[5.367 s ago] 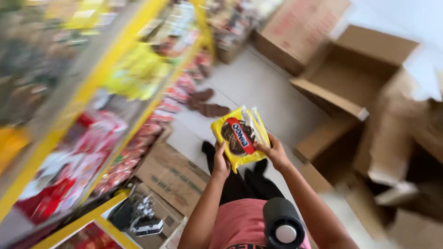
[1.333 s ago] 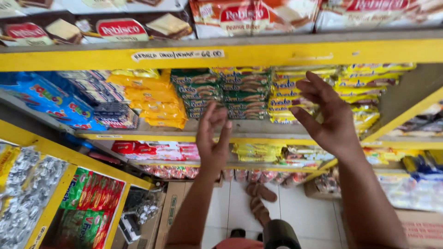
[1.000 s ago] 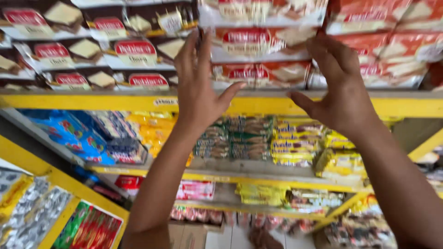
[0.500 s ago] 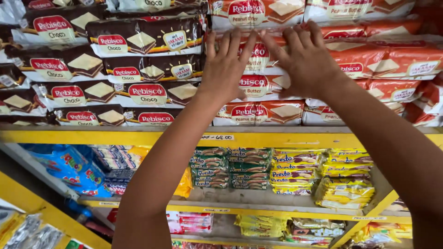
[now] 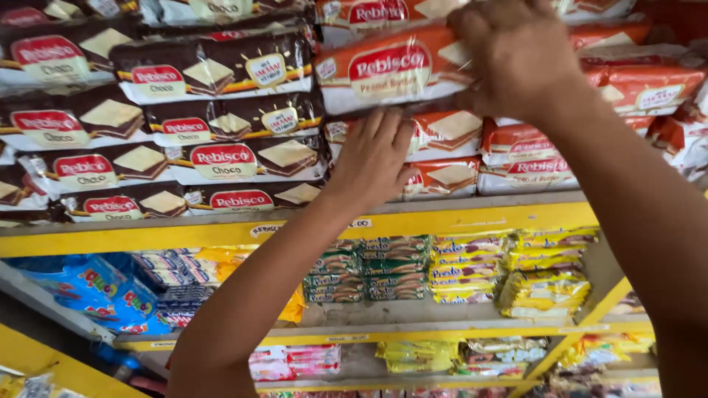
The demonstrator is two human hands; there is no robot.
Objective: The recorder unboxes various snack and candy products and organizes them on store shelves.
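On the top shelf, right hand (image 5: 516, 55) grips a glossy orange cracker pack (image 5: 391, 70).

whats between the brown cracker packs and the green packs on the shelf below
In the head view, the yellow shelf edge runs between the brown packs and the green packs.

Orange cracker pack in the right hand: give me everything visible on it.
The orange cracker pack is a long, glossy plastic-wrapped multipack with a red oval logo and a printed sandwich cracker. It lies roughly level, slightly tilted, at the top of the orange stack on the upper yellow shelf. The right hand grips its right end, fingers curled over it. The left hand sits just beneath; contact unclear. Brown packs adjoin its left end.
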